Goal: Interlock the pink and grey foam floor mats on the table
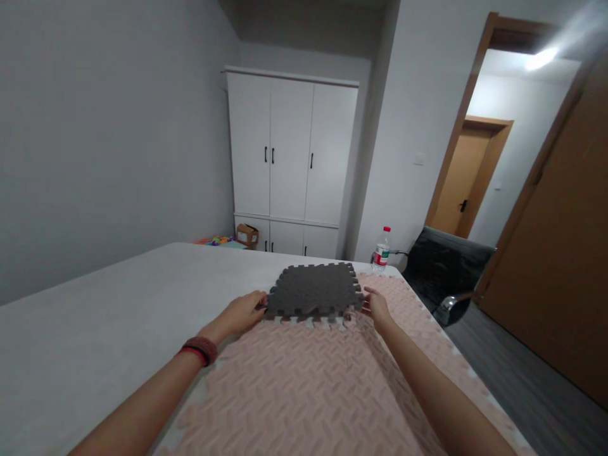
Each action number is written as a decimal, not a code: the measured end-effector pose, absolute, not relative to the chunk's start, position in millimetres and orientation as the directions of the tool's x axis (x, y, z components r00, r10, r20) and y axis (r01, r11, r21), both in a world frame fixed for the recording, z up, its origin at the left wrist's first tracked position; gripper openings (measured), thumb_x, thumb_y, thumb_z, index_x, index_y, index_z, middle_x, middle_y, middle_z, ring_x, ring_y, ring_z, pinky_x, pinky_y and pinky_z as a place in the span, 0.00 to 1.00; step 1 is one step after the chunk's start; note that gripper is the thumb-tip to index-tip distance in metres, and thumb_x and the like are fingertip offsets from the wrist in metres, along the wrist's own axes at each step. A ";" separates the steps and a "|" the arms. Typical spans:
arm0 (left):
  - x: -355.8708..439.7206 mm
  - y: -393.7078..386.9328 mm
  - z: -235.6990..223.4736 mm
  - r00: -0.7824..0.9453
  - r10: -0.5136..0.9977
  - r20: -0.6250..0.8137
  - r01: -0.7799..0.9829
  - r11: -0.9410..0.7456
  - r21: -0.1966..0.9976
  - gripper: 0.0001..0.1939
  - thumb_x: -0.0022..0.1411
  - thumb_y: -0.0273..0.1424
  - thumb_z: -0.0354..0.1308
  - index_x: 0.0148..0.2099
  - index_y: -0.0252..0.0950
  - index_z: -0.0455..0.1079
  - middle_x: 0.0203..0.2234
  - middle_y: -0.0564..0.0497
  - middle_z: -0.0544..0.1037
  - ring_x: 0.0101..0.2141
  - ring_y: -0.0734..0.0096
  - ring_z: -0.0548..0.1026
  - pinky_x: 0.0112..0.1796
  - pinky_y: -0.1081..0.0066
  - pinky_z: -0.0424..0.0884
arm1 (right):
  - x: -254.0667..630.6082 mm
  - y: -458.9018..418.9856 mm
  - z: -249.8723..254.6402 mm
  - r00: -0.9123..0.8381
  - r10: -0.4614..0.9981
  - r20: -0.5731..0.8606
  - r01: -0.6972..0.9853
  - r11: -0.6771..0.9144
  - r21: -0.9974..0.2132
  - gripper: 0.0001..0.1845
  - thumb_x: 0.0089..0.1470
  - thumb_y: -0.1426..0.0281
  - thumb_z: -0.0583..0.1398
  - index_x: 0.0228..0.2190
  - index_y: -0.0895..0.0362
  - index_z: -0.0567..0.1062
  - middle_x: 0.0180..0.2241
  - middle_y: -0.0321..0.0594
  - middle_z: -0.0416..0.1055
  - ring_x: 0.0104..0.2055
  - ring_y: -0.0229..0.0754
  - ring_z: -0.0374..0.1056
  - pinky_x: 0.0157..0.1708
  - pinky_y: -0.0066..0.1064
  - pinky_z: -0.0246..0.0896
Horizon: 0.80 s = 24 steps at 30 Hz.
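Note:
A dark grey foam puzzle mat tile lies at the far end of a row of pink foam mat tiles on a white table. My left hand grips the grey tile's near left corner, fingers curled on its edge. My right hand pinches the near right corner of the same tile. A red and dark band sits on my left wrist. The grey tile's near edge is slightly raised over the toothed edge of the pink tile.
A plastic water bottle stands at the table's far right corner. A black chair is beside the table on the right. White wardrobe at the back wall, with a cardboard box and toys on the floor. Brown door open at right.

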<state>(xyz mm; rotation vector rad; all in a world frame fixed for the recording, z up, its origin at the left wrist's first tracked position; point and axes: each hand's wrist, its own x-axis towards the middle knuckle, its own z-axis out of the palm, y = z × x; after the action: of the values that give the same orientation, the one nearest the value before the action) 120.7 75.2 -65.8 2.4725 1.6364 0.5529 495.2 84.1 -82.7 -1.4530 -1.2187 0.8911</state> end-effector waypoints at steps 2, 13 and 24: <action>109.0 77.6 -64.1 0.335 0.919 0.208 0.874 -0.385 0.297 0.10 0.53 0.36 0.48 0.35 0.38 0.65 0.31 0.49 0.72 0.33 0.66 0.70 0.35 0.71 0.62 | 493.3 87.8 -87.1 0.168 0.981 0.101 0.323 0.042 -0.946 0.21 0.52 0.68 0.44 0.44 0.57 0.66 0.35 0.45 0.73 0.31 0.39 0.71 0.32 0.37 0.67; 90.2 80.1 -71.1 0.359 0.925 0.124 0.895 -0.379 0.234 0.09 0.51 0.28 0.46 0.33 0.39 0.67 0.31 0.51 0.74 0.33 0.67 0.71 0.34 0.72 0.63 | 452.6 56.7 -109.0 -0.167 0.878 0.449 0.791 0.391 -0.470 0.10 0.53 0.68 0.52 0.35 0.55 0.70 0.40 0.43 0.67 0.46 0.44 0.59 0.49 0.35 0.52; 120.6 84.4 -84.6 0.361 0.918 0.165 0.930 -0.368 0.012 0.13 0.60 0.35 0.44 0.37 0.36 0.68 0.38 0.42 0.73 0.37 0.61 0.71 0.39 0.64 0.64 | 450.9 54.2 -108.5 -0.178 0.868 0.464 0.919 0.315 -0.236 0.10 0.54 0.72 0.48 0.36 0.56 0.67 0.38 0.42 0.65 0.43 0.41 0.59 0.45 0.30 0.51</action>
<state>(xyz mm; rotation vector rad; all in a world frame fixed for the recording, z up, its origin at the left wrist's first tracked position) 120.6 84.4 -84.6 2.6589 1.8099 0.2312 450.9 54.2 -108.5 -1.5753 -2.0686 -0.1313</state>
